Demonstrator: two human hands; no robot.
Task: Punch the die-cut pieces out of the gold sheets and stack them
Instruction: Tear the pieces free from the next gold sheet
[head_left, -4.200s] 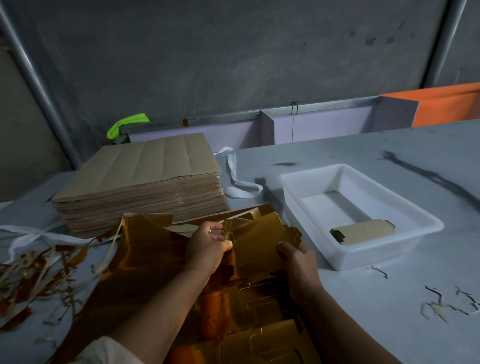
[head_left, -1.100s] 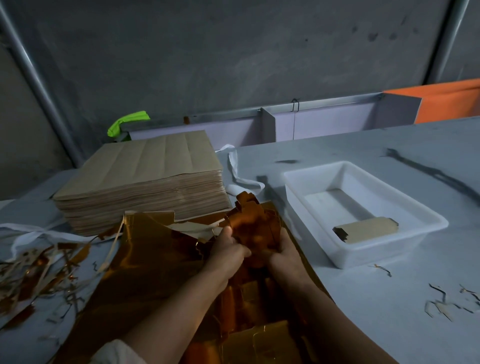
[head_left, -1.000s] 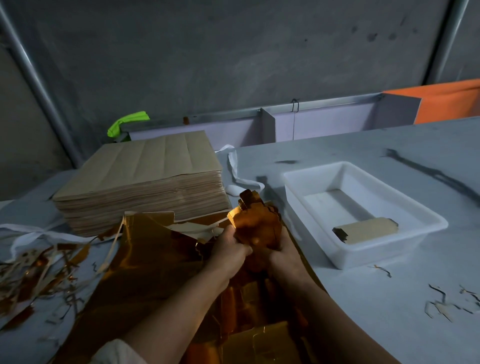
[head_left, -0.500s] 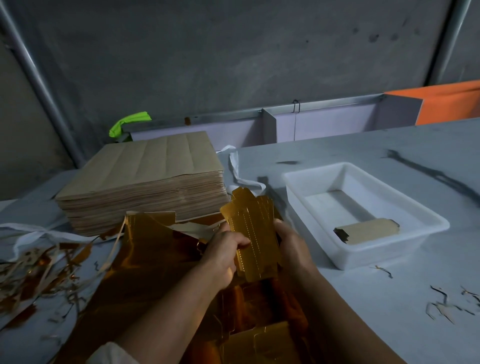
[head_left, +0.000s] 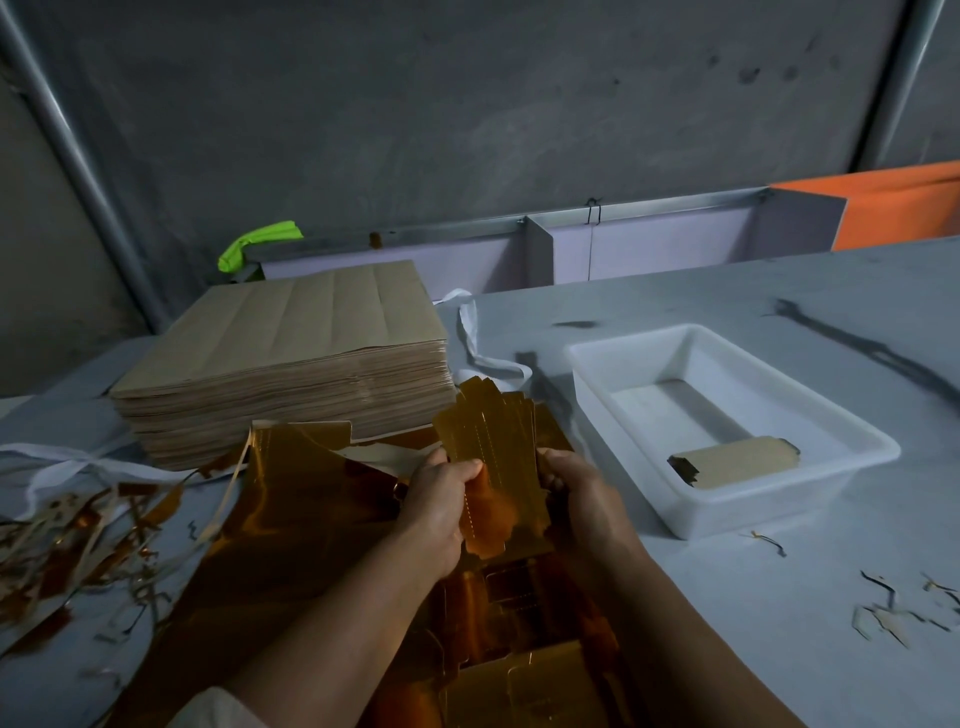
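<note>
Two grips: left hand (head_left: 439, 501), right hand (head_left: 584, 499) are pinching punched pieces (head_left: 483, 441).
Done: tray (head_left: 769, 501) is holding few.
Remaining: sheet stack (head_left: 291, 364) is waiting.

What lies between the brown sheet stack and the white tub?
Head view: a looped white strap lies on the table between the brown sheet stack and the white tub; the held gold pieces reach into that gap.
</note>
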